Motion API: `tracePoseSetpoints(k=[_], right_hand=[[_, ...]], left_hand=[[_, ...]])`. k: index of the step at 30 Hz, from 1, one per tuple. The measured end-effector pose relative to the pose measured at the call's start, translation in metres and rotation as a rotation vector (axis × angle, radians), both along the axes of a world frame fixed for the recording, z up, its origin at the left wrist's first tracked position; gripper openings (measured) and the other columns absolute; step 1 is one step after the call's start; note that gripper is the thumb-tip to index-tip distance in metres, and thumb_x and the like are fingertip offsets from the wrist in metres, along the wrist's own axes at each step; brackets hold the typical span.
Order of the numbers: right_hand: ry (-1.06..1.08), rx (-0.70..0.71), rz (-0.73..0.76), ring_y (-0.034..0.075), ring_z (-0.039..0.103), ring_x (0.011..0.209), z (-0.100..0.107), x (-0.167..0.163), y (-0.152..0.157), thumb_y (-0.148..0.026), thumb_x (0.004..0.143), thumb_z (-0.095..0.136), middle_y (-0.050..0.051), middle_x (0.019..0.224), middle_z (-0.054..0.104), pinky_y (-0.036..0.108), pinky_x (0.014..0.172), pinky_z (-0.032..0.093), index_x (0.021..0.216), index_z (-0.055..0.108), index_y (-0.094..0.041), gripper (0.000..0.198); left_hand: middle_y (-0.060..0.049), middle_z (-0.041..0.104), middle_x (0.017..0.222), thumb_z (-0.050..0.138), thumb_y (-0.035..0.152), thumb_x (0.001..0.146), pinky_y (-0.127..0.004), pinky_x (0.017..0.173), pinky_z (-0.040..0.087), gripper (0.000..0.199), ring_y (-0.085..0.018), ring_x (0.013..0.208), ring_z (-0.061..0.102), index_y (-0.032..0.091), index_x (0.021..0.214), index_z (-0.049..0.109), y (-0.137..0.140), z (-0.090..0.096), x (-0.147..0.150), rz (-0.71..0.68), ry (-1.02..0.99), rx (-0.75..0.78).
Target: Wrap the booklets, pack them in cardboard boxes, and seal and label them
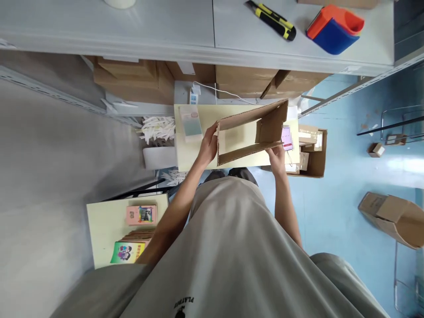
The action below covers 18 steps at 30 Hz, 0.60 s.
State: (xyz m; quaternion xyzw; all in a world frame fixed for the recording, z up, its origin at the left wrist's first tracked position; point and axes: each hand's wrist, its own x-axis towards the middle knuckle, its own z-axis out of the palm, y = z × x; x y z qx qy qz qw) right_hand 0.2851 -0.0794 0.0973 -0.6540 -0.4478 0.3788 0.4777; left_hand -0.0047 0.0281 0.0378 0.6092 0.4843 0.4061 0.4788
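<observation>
Between both hands is a brown cardboard box (250,153), tilted and open through its middle, so the yellow tabletop (185,159) shows through it. My left hand (208,145) grips the box's left edge, the fingers partly hidden behind the wall. At the lower right corner, my right hand (277,158) closes on the cardboard. Just right of the box lies a phone with a pink and purple screen (286,138), partly covered. A pale green and white packet (191,123) rests on the table left of my left hand.
Above is a grey shelf (149,26) with a yellow-black utility knife (273,21) and an orange-blue tape dispenser (336,30). Cardboard boxes (132,81) fill the level below. A carton of small boxes (319,154) stands right; books (141,215) lie on a side table lower left.
</observation>
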Motion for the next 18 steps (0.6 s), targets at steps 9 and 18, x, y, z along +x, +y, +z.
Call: tracePoseSetpoints(k=[9,18], right_hand=[[0.1,-0.21,0.066,0.034,0.074,0.146,-0.031,0.067,0.022,-0.082,0.098,0.074,0.015,0.153,0.081,0.06,0.128,0.058,0.143,0.081,-0.027,0.072],[0.225,-0.416,0.233,0.038,0.067,0.16,-0.026,0.096,0.088,-0.096,0.099,0.067,0.011,0.173,0.07,0.06,0.129,0.06,0.156,0.075,-0.033,0.085]], left_hand=[[-0.016,0.068,0.172,0.052,0.059,0.113,-0.051,0.12,0.065,0.062,-0.033,0.149,0.074,0.027,0.164,0.066,0.0,-0.016,-0.016,0.079,0.017,-0.291],[-0.016,0.068,0.172,0.066,0.087,0.104,-0.057,0.118,0.067,0.084,-0.039,0.154,0.071,0.031,0.167,0.064,-0.028,-0.006,0.004,0.298,-0.114,-0.506]])
